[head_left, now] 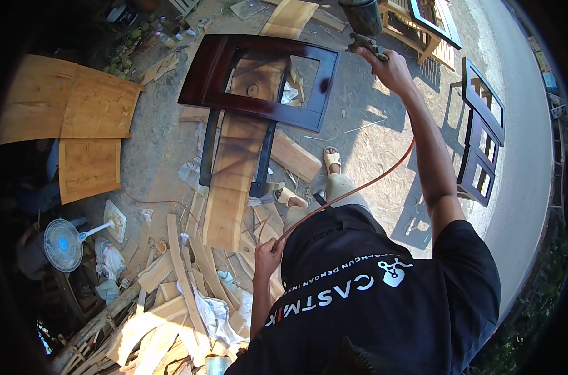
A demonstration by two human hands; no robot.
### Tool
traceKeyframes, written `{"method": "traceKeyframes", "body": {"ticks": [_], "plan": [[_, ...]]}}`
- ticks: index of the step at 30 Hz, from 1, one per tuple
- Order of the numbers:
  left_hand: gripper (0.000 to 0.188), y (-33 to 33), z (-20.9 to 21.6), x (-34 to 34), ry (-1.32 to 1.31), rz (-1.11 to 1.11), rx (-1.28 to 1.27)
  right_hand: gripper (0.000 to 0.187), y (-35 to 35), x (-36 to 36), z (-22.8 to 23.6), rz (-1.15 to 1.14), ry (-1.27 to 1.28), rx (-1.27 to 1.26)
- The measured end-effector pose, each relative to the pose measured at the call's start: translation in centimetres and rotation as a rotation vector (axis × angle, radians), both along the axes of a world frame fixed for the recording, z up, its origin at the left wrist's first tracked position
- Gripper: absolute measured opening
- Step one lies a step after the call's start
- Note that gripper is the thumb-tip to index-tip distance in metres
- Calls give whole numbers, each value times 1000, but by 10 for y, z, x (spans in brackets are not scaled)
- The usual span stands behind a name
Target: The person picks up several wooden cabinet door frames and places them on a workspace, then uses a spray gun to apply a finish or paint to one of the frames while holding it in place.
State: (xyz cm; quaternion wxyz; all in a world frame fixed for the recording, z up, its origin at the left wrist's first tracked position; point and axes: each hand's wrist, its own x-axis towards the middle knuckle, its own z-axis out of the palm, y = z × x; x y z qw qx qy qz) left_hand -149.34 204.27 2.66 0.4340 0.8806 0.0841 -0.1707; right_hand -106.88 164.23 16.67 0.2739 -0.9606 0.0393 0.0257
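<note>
My right hand (394,72) is stretched forward, closed around the handle of a spray gun (366,45) with a dark metal cup (361,17) on top. A thin orange-red air hose (384,173) sags from near my right forearm to my left hand (269,255), whose fingers are wrapped round it beside my waist. To the left of the gun, a glossy dark reddish-brown wooden frame panel (204,67) with a rectangular opening lies across a long wooden plank (232,187). Dark support legs (263,165) show beneath. The gun is apart from the panel.
Dark frames (484,140) stand on the right near the road (524,181). Wood offcuts (190,300) pile up at lower left, by a white fan (63,244). Light wooden panels (65,103) stand at left. A thick board (294,156) lies before my sandalled feet (332,161).
</note>
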Motion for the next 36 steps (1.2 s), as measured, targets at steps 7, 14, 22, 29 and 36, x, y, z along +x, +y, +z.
{"method": "traceKeyframes", "body": {"ticks": [7, 14, 22, 29, 36], "plan": [[46, -1, 0, 9, 59, -51, 17, 73, -30, -41, 4, -94, -118, 110], [46, -59, -21, -11, 107, 92, 123, 63, -64, -70, -15, 9, 100, 314], [39, -147, -32, -29, 174, 198, 168, 65, -81, -110, -19, 323, 168, 379], [44, -188, -21, -37, 149, 273, 219, 74, -90, -130, -33, 490, 278, 465], [45, -199, -21, -51, 159, 320, 238, 67, -114, -102, -58, 268, 200, 566]]}}
